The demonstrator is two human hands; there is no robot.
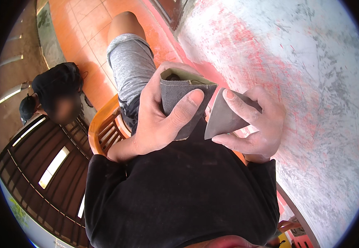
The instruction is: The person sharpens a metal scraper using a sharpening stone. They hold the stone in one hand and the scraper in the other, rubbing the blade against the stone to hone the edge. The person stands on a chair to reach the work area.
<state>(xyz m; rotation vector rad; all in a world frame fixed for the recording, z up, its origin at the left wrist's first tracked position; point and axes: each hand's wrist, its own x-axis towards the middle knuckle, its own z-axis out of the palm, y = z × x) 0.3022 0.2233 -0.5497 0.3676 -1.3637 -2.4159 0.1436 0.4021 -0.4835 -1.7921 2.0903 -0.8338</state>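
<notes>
My left hand (154,118) is wrapped round a dark grey piece of sandpaper (174,98), bent into a hollow shape with its pale greenish inner side showing at the top. Something dark sits inside that opening; I cannot make out what. Close by on the right, my dusty right hand (268,124) pinches a smaller grey sheet of sandpaper (225,115) between thumb and fingers, its pointed corner hanging down. The two pieces are held near each other in front of my black shirt (179,190).
A white wall (303,103) with pink and grey scuffs rises along the right. My bent leg in grey shorts (132,62) extends forward over orange floor tiles (92,29). A wooden chair (105,124) is at my left, near another person in black (57,84) and a dark slatted gate (43,153).
</notes>
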